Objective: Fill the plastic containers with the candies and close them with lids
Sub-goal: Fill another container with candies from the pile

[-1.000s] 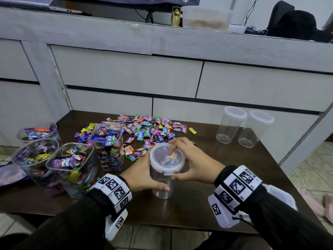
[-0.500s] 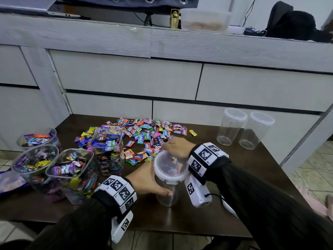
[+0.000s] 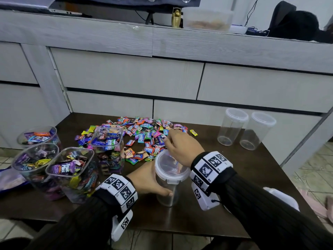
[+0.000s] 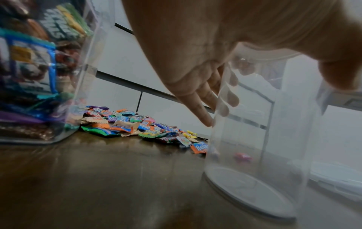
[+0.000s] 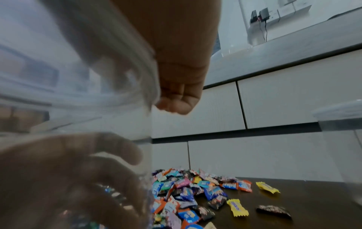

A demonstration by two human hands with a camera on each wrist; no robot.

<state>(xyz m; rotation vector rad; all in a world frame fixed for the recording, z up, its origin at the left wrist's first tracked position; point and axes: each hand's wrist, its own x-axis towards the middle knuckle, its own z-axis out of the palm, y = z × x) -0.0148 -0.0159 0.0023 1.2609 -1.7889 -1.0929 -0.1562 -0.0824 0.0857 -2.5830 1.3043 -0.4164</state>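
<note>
The left hand [image 3: 146, 179] wraps around the lower wall of a clear round container [image 3: 168, 188] standing upright near the front middle of the dark table [image 3: 234, 195]; its fingers [image 4: 225, 99] curl round the far side and the thumb lies across the near side. The lid [image 3: 170, 170] sits on the container's mouth, and the container looks almost empty, with perhaps one or two sweets at the bottom. The right hand [image 3: 182, 146] hovers just past the container's far rim, fingers bunched into a loose fist; whether it holds a candy, I cannot tell. The candies [image 3: 144, 136] lie scattered directly beyond the container, immediately under and left of that fist, so the right hand is plainly the nearer one. The container's long axis is vertical, so anything gathered must go in from above, and the lid bars that way. Four filled containers [image 3: 70, 170] stand to the left; two empty lidded containers [image 3: 246, 129] wait at the far right.
</note>
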